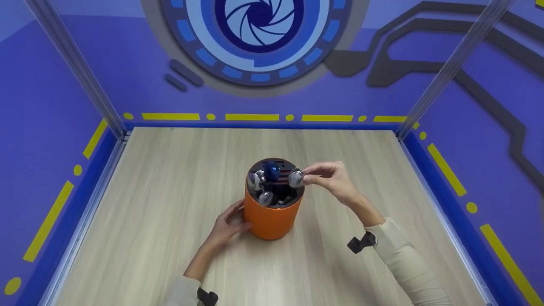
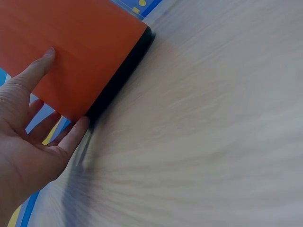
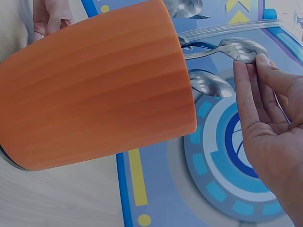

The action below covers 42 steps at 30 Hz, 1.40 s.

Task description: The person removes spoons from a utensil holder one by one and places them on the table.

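An orange cylindrical utensil holder (image 1: 272,223) with a dark slotted top stands upright on the table. Against its left side, my left hand (image 1: 227,225) holds it; the left wrist view shows the thumb (image 2: 43,66) on the orange wall and the little finger by the dark base. My right hand (image 1: 333,182) pinches the bowl of a silver spoon (image 3: 244,49) between thumb and fingers at the holder's right rim. That spoon's handle runs down into the holder, its lower end hidden. Also in the holder are a dark blue, shiny spoon-like piece (image 1: 272,171) and silver spoons (image 1: 265,198).
A light wood-grain table (image 1: 178,170) lies under the holder. Blue printed panels (image 1: 140,68) with yellow marks enclose its back and sides, with clear corner posts (image 1: 459,59). Each wrist carries a black strap mount (image 1: 361,243).
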Motion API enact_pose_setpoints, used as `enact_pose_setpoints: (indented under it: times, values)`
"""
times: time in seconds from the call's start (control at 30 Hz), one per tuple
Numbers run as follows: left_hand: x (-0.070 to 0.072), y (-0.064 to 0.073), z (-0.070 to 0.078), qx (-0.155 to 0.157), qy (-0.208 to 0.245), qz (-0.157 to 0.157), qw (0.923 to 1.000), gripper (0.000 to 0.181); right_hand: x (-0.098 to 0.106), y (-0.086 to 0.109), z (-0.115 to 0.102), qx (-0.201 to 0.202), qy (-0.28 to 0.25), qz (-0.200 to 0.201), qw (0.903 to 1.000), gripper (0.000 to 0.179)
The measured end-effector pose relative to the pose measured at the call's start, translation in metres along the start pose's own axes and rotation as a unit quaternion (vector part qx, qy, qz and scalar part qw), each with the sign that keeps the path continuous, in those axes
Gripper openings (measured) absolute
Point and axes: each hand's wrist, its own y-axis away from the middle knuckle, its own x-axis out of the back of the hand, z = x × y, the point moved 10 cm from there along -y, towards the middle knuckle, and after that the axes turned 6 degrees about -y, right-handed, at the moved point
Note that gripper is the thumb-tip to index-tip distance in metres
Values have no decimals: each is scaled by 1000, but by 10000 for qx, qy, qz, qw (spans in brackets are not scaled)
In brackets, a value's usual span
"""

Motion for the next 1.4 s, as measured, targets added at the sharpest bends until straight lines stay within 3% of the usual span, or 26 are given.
enact_pose_setpoints:
  times: [0.4, 0.97, 1.4]
  values:
    - [0, -2, 0, 25, 54, -131, 9999, 80, -8, -6, -10, 94, -251, -95, 9996, 14]
    - [1, 0, 4, -28, -9, -191, 9998, 79, -12, -16, -27, 296, -58, -77, 9995, 14]
    - [1, 0, -1, 120, -23, -163, 9998, 81, -12, -24, -46, 511, -433, -28, 9978, 18]
